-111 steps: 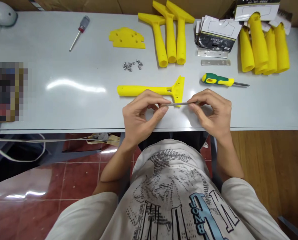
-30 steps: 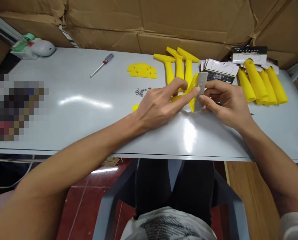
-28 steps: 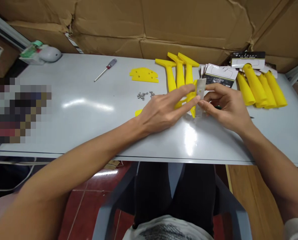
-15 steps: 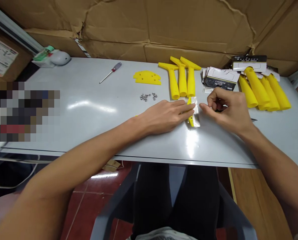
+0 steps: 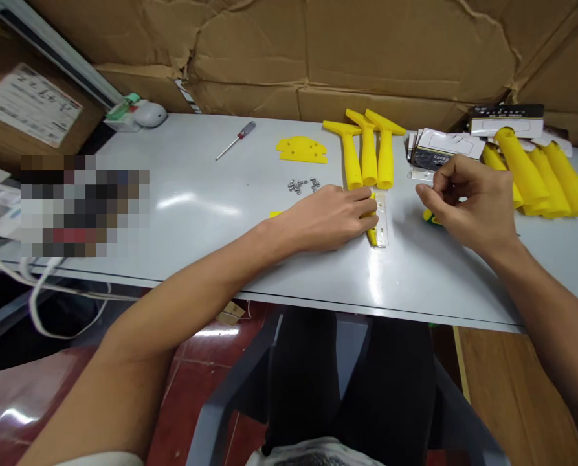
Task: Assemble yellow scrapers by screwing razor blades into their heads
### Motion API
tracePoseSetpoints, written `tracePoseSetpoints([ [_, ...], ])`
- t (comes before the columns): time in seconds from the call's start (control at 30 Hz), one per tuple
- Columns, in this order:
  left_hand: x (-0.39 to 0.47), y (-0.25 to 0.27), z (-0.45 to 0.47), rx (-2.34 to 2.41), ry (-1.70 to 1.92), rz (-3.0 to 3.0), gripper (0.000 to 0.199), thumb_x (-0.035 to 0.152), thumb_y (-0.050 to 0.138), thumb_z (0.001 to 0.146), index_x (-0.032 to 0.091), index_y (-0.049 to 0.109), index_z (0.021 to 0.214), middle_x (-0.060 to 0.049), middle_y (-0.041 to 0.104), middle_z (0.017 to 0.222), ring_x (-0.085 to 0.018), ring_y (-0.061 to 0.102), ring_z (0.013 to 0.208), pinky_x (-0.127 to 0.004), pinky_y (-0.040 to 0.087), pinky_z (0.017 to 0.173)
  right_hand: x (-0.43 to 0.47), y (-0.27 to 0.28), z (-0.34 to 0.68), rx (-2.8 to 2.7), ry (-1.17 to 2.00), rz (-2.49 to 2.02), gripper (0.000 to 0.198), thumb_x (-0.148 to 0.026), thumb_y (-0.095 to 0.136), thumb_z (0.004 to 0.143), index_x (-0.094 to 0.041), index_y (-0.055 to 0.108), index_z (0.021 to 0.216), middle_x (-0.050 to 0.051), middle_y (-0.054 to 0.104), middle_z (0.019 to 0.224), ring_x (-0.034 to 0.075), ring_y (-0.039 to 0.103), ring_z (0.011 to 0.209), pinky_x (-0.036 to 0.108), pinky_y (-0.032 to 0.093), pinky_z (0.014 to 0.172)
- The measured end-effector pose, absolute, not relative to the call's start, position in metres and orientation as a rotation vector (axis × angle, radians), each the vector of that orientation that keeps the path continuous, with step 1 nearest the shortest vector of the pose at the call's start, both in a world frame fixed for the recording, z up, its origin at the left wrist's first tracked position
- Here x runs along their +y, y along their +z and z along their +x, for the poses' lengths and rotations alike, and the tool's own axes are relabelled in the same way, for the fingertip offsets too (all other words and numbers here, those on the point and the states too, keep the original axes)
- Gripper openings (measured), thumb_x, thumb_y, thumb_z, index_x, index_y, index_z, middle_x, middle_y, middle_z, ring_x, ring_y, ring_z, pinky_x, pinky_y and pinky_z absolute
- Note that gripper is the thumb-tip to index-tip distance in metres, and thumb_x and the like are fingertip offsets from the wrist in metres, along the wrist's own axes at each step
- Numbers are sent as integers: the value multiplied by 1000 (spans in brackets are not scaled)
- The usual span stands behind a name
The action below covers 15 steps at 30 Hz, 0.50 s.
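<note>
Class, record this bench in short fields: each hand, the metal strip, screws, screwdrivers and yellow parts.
Left hand: covers much of a yellow handle
Right hand: near the green-and-yellow screwdriver, partly hiding it; grip unclear
Metal strip: alongside the yellow handle's head
Screws: loose, nearer the person than the yellow plate
Grey-handled screwdriver: lying left of the yellow plate
Further yellow parts: three grouped handles; yellow tubes by packets at right

1. Left hand [image 5: 337, 217] is covering most of the yellow tool [image 5: 373, 237].
2. Right hand [image 5: 483, 204] is hiding much of the green-and-yellow screwdriver [image 5: 432, 219].
3. Left edge is cutting off a carton [image 5: 0, 133].
4. Screws [image 5: 296, 188] are showing too small to count.
</note>
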<state>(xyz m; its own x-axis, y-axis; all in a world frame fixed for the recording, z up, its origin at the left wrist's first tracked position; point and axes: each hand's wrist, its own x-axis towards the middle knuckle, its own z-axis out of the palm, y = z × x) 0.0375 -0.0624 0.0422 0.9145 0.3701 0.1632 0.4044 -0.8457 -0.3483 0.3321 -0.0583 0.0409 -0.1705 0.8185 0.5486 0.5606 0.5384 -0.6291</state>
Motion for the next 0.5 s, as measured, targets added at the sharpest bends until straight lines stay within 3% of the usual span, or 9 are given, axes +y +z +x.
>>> tracePoseSetpoints([
  [0.3, -63, 46, 36, -658, -172, -2799, 32, 19, 54, 129, 16, 85, 134, -16, 86, 141, -32, 79, 123, -42, 51, 71, -53, 39, 332, -1809, 263, -1134, 44, -46, 101, 85, -28, 62, 75, -2, 62, 63, 13, 48, 52, 38, 35, 52],
  [0.5, -64, 44, 33, -657, -251, -2837, 34, 34, 55, 131, 21, 86, 135, -16, 86, 138, -36, 83, 126, -42, 55, 74, -53, 41, 330, -1814, 251, -1154, 41, -40, 96, 86, -28, 58, 76, -1, 61, 63, 13, 43, 56, 37, 37, 58],
])
